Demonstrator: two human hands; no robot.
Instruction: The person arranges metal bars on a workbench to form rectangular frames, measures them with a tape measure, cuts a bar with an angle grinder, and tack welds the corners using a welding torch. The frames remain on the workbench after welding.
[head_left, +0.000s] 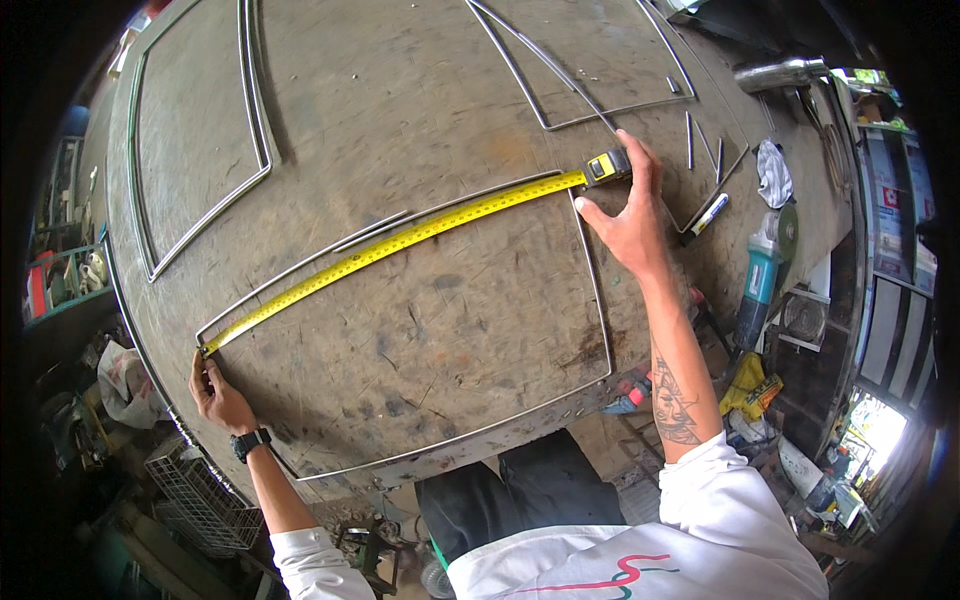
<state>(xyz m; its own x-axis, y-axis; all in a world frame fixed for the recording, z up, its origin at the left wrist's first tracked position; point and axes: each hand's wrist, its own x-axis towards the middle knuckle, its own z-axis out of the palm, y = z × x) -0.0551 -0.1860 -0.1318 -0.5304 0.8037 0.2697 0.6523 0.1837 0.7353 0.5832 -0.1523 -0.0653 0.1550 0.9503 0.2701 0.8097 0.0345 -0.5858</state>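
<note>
A yellow tape measure (425, 225) is stretched across the worn metal table, along the far side of a bent metal rod frame (597, 275). My left hand (222, 400), with a dark watch at the wrist, pinches the tape's end at the frame's left corner. At the far right corner, my right hand (640, 220) grips the black and yellow case, fingers at its far side and thumb at its near side. On the frame's far side two rod ends overlap side by side near the middle. The near rod follows the table's front edge.
More bent rod frames (215, 212) lie at the back left and back right (575, 122). Short rod pieces (690, 140), a grey rag (773, 175), a marker (710, 213) and a teal angle grinder (760, 270) are at the right. A wire basket (205, 500) stands below left.
</note>
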